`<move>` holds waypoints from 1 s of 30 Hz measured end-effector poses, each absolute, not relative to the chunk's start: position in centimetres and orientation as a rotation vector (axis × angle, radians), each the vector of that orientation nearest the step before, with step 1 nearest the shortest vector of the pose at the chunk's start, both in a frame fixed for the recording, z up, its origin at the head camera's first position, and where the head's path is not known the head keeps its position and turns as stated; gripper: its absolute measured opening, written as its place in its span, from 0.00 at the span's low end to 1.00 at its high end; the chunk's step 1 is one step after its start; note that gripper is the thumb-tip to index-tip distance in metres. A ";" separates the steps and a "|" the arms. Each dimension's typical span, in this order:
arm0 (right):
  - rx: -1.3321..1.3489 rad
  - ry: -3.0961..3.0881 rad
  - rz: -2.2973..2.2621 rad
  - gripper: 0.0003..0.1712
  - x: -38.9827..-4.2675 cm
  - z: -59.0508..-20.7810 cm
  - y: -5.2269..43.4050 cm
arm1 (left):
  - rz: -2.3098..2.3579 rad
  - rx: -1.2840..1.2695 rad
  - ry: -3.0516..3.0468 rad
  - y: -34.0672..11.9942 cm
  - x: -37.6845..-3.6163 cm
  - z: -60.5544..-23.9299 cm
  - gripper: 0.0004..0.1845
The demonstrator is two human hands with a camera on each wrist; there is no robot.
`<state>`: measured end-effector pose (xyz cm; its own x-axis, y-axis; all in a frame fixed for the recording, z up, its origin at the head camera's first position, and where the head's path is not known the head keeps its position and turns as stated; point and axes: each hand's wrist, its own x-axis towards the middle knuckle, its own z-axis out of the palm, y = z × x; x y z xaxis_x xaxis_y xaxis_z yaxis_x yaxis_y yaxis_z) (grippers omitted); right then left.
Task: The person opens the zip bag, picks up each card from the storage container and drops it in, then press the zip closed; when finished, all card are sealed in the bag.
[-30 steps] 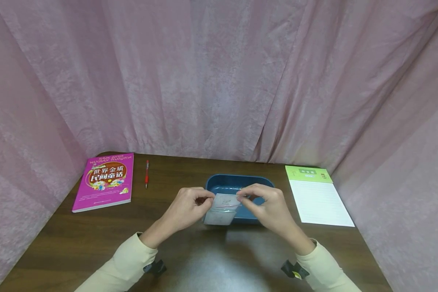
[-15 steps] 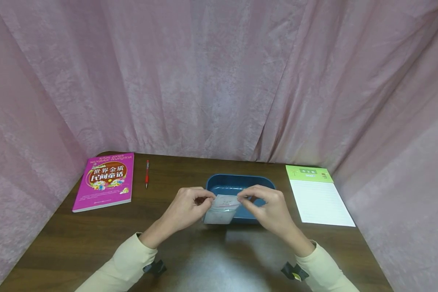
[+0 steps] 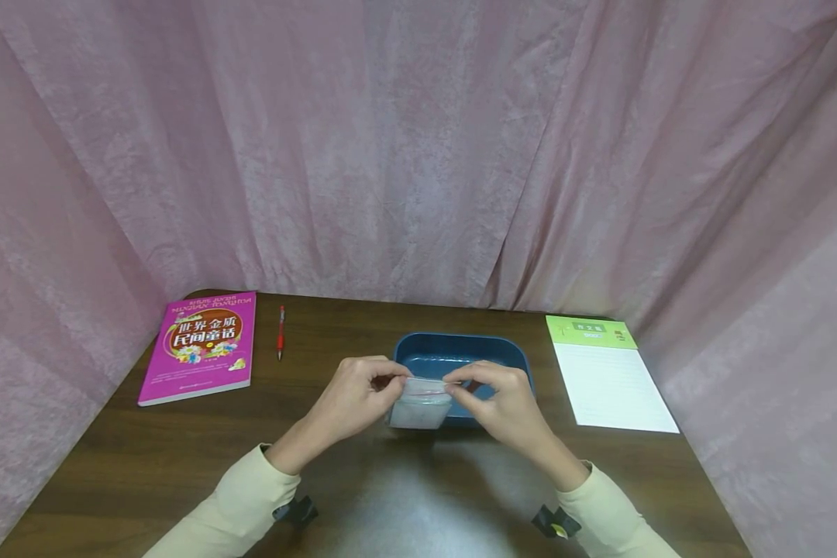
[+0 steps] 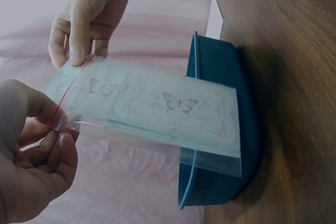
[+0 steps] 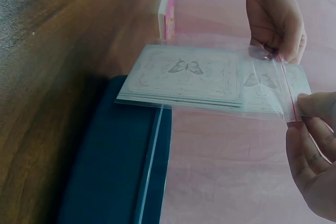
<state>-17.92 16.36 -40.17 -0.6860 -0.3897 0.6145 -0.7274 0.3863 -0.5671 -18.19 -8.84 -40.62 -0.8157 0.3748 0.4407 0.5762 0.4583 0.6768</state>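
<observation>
Both hands hold a clear zip bag [image 3: 419,415] with a red seal line over the near side of a blue plastic bin [image 3: 460,338]. Inside the bag is a stack of pale cards [image 4: 176,111] printed with butterflies. One card [image 5: 260,80] sits higher than the rest, crossing the seal line at the mouth. My left hand [image 3: 358,395] pinches the left corner of the mouth between thumb and fingers. At the opposite corner, thumb and index finger of my right hand [image 3: 502,399] pinch the edge. The bag's lower end overlaps the bin in both wrist views.
On the brown wooden table [image 3: 349,496], a magenta book [image 3: 160,372] lies at the left with a red pen [image 3: 280,333] beside it. A lined writing pad [image 3: 610,387] with a green header lies at the right. Pink curtains [image 3: 390,155] enclose the back and sides.
My right hand has shifted slightly left and down, and the bag's upper part now looks shorter in the head view. My left hand stays in place.
</observation>
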 end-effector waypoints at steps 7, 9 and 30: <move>0.964 -2.289 1.190 0.09 -17.8 -40.2 16.3 | -1.267 -0.822 -2.475 -8.8 -18.1 -40.6 0.07; 0.963 -2.292 1.182 0.08 -17.8 -40.1 16.4 | -1.261 -0.821 -2.477 -8.8 -18.1 -40.6 0.07; 0.893 -2.373 1.209 0.10 -17.6 -40.3 17.7 | -1.283 -0.822 -2.495 -9.0 -17.9 -40.4 0.08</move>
<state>-17.61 17.73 -40.27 -0.7486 -0.3820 0.5419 -0.6630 0.4428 -0.6036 -17.94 -9.01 -40.37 -0.8203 0.3791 0.4282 0.5688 0.4631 0.6797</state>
